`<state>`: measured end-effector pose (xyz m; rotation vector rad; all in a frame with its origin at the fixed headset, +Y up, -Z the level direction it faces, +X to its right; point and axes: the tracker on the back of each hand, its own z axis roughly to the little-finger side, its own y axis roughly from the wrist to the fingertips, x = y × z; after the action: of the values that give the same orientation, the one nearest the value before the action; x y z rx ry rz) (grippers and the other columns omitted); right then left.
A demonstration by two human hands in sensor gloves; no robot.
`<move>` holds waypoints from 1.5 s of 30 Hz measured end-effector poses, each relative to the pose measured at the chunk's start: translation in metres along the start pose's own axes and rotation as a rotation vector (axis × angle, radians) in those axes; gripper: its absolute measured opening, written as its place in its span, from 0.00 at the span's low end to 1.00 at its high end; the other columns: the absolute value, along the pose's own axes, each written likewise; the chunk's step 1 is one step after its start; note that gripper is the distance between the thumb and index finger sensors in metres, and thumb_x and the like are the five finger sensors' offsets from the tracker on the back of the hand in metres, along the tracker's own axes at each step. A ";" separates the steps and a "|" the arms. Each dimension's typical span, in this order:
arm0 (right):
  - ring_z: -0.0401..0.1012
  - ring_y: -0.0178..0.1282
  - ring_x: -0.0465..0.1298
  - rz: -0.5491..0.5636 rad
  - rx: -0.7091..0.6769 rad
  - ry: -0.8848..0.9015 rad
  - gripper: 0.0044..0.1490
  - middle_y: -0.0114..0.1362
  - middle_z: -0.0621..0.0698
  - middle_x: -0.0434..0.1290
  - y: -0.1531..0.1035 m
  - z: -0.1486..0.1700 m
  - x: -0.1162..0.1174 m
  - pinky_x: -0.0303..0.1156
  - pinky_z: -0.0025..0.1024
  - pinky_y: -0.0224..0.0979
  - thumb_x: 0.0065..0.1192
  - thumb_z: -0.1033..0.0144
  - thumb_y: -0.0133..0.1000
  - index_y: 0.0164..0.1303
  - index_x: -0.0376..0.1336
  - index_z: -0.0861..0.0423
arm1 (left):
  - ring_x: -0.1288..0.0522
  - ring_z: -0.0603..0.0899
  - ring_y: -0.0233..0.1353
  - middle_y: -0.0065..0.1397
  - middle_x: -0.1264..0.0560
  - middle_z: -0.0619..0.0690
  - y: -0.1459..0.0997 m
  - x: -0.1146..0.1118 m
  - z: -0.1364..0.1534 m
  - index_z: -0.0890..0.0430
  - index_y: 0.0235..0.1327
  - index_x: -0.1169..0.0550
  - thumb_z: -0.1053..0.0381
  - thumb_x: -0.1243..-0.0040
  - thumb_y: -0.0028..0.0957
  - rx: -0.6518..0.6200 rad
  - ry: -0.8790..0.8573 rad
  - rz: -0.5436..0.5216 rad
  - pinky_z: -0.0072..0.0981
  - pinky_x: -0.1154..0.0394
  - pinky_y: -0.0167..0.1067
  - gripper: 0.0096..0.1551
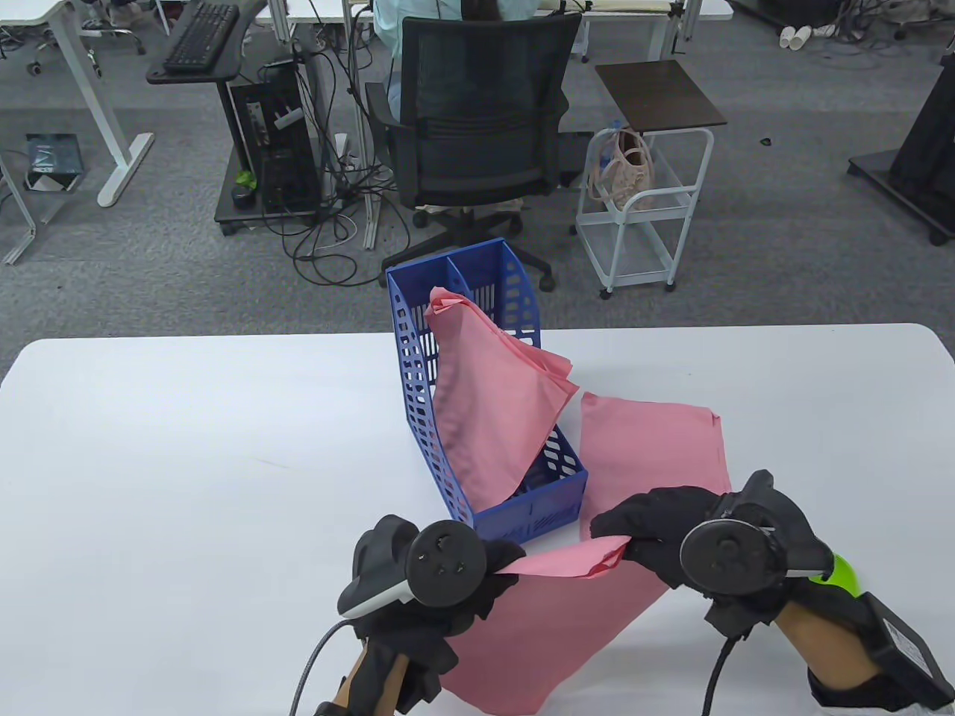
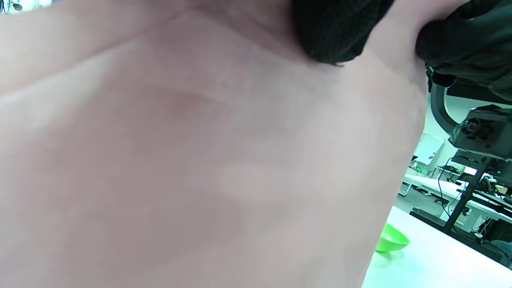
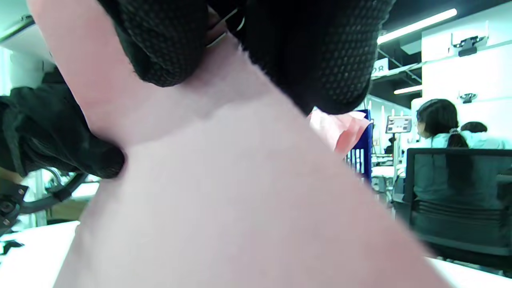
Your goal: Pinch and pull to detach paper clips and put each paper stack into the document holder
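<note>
Lower centre: left hand [image 1: 448,589] gripping pink paper stack [image 1: 537,641], right hand [image 1: 664,533] pinching its silver wire paper clip [image 3: 224,28]; unclipping underway, next likely pulling clip free

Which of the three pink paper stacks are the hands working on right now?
The nearest pink stack, lifted at its top edge between the left hand and right hand. Another lies flat beside the blue document holder; the third stands inside it.
</note>
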<state>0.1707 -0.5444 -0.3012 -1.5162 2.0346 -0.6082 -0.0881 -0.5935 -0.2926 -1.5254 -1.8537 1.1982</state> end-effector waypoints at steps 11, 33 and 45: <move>0.42 0.50 0.84 -0.024 0.058 -0.104 0.20 0.58 0.48 0.82 -0.011 0.007 0.002 0.78 0.32 0.58 0.60 0.57 0.58 0.60 0.70 0.45 | 0.10 0.56 0.47 0.51 0.11 0.53 0.001 -0.001 -0.001 0.54 0.57 0.14 0.50 0.43 0.56 0.006 0.021 0.013 0.45 0.16 0.49 0.22; 0.52 0.60 0.80 -0.314 1.005 -0.029 0.22 0.68 0.57 0.77 -0.157 0.179 0.089 0.73 0.43 0.66 0.55 0.62 0.63 0.66 0.67 0.50 | 0.13 0.56 0.53 0.58 0.15 0.52 -0.030 0.032 0.041 0.52 0.64 0.20 0.50 0.47 0.60 0.114 -0.142 -0.267 0.46 0.18 0.55 0.22; 0.53 0.67 0.78 -0.189 0.692 0.014 0.40 0.76 0.58 0.72 -0.106 0.137 0.064 0.73 0.42 0.69 0.49 0.40 0.58 0.76 0.61 0.51 | 0.13 0.57 0.56 0.60 0.15 0.52 -0.029 0.031 0.045 0.51 0.65 0.20 0.49 0.48 0.61 0.083 -0.213 -0.266 0.47 0.19 0.57 0.23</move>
<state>0.3216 -0.6410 -0.3476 -1.2687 1.4561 -1.2430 -0.1484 -0.5793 -0.2971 -1.1005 -2.0385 1.3303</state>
